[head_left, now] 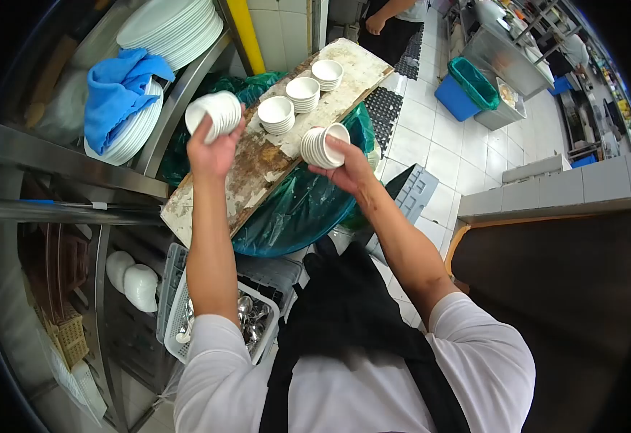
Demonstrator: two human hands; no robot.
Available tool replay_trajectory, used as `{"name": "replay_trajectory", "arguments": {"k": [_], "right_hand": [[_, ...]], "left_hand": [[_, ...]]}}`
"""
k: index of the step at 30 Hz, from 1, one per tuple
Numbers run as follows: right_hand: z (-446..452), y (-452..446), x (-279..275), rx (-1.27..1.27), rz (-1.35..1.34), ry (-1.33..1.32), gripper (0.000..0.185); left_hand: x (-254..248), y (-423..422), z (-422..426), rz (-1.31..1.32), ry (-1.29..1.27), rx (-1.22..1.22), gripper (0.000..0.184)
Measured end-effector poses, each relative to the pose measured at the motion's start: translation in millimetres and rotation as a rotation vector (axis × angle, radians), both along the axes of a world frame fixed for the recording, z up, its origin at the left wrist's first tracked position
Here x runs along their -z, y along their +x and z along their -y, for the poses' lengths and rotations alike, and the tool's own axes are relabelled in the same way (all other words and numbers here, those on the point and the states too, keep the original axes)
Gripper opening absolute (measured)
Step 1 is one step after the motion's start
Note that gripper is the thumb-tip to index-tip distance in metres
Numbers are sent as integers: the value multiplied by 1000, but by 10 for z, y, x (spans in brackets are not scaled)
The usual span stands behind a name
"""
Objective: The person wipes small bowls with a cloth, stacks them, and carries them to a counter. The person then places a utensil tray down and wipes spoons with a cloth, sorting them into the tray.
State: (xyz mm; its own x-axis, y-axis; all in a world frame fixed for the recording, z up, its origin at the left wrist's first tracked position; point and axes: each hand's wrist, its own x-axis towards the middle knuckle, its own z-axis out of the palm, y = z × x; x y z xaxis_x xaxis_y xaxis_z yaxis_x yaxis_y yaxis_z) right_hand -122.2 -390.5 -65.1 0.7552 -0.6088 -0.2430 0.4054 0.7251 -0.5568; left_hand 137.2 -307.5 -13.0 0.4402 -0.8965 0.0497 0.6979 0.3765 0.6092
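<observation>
In the head view, I reach both forearms out ahead, hands apart. My left hand (216, 149) grips the left stack of white bowls (219, 114), tipped sideways by the worn board's (254, 172) left edge. My right hand (349, 172), wrist angled inward, grips the right stack (317, 149), tilted by the opposite edge. Three upright stacks (303, 95) stand between.

Board (259, 160): wood, rough, coating flaking. Bowls (277, 114) toward its far end: smooth, glossy. Bag (286, 222) along its right edge: plastic, glossy, wrinkled. Cloth (115, 83): matt fabric. Shelf (77, 164): smooth metal. Spoons (255, 330): shiny metal.
</observation>
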Motion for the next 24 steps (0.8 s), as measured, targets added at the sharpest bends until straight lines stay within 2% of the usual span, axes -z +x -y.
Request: {"name": "replay_trajectory", "arguments": {"k": [6,10,13,17,18,20,24], "right_hand": [[126,299,56,47,94,-23,42],[164,432,178,40,123,-62,47],[188,479,182,10,85,-81,45],[219,471,201,-44,83,-126,47],[227,483,204,-53,97,-138,50],[201,503,184,-66,110,-149,52],[165,500,179,-23,122,-182,71]], "left_hand": [[128,91,738,85,215,0,47],[419,147,857,23,83,124,48],[579,82,930,22,5,73,46],[534,-29,823,100,119,92,39],[501,-60,801,94,122,91,39],[464,-81,777,316,133,127,35],[430,-93,724,302,140,156,36]]}}
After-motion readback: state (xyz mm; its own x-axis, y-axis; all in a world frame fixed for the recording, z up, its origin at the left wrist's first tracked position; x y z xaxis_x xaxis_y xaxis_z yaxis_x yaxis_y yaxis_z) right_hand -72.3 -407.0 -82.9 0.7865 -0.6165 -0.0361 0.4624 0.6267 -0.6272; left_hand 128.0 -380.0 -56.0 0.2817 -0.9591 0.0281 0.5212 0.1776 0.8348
